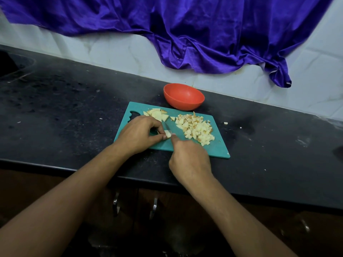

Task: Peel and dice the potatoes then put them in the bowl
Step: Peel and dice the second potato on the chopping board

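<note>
Dicing, mid-cut, on the teal cutting board (217, 149), which sits about midway between the front and back edges of the desk (74, 108).

Pinches a small potato piece (168, 134) with the left hand (141, 134), fingers (156, 126) curled and clamped on it, thumb low and close to the steel. Grips the knife (167, 127) with the right hand (189, 156), fingers wrapped round a handle hidden under the palm. Shows only the blade, laid against the piece.

Looks well along, judging by the diced heap (196, 128) on the board's end toward the right edge of the desk. Leaves a few uncut wedges (156, 114) on the board's side toward the back edge. Nothing yet in the red bowl (185, 103), which stands just behind the board, nearer the back edge.

To cut well:
- Tuck the left fingertips and thumb back from the blade, since the piece is small and gives little to hold.
- Press straight down, without sawing.
- Match the cubes already in the heap.
- Push each finished cube toward the heap, clear of the blade.
- Watch for pieces hopping off, like the stray bit (225, 123) on the desk beside the board.
</note>
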Available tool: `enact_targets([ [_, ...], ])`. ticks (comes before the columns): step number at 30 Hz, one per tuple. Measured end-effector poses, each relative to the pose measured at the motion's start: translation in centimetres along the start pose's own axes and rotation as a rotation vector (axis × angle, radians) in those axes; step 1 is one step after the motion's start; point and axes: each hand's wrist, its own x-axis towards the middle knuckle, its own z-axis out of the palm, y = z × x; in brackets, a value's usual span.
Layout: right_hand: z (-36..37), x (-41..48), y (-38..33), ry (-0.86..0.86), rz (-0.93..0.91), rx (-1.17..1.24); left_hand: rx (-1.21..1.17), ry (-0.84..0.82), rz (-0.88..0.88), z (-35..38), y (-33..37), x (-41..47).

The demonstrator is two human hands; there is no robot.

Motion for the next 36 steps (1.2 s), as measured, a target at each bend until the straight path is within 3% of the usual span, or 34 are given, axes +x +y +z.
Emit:
enact_targets([
  [7,-1.3,-0.4,2.6,0.066,0.061,0.319,-0.026,-0.005,-0.005,-0.2,0.2,-0.1],
  [22,0.3,0.0,-1.1,0.042,0.007,0.073,-0.073,0.001,0.028,-0.3,0.1,-0.3],
  [30,0.6,0.4,-0.6,0.107,0.019,0.217,-0.066,0.015,0.036,-0.1,-0.3,-0.2],
  [36,0.4,0.9,-0.6,0.053,0.029,0.181,-0.058,0.013,0.037,0.1,-0.6,-0.1],
])
